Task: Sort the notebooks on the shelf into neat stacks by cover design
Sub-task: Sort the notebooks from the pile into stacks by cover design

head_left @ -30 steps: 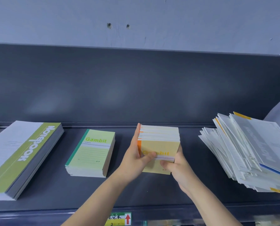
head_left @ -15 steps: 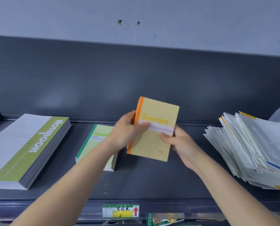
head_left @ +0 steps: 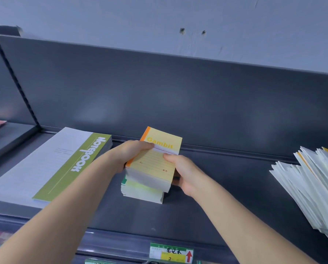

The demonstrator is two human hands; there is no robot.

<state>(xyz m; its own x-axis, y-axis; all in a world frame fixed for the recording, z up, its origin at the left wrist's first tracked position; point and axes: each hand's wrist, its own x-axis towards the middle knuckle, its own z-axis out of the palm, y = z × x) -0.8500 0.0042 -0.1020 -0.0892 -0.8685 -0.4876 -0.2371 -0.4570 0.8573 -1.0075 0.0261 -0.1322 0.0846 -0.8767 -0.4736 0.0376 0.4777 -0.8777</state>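
A stack of yellow Gambit notebooks point(head_left: 155, 162) with orange spines sits on top of the green Gambit stack point(head_left: 142, 193) in the middle of the dark shelf point(head_left: 226, 197). My left hand point(head_left: 129, 153) grips the yellow stack's left side with the thumb on the top cover. From the right, my right hand point(head_left: 180, 170) holds it, thumb on the cover and fingers under its edge. Most of the green stack is hidden beneath. At the left lies a large stack with grey and olive Notebook covers point(head_left: 54, 166).
A fanned, untidy pile of white notebooks point(head_left: 311, 185) leans at the right end of the shelf. The shelf's back panel point(head_left: 178, 92) rises behind. A price label point(head_left: 171, 253) hangs on the front rail. Another shelf section point(head_left: 4, 134) adjoins at the left.
Both hands lifted the yellow stack from its own spot on the shelf, carried it left and lowered it onto the green Gambit stack. The view has swung left.
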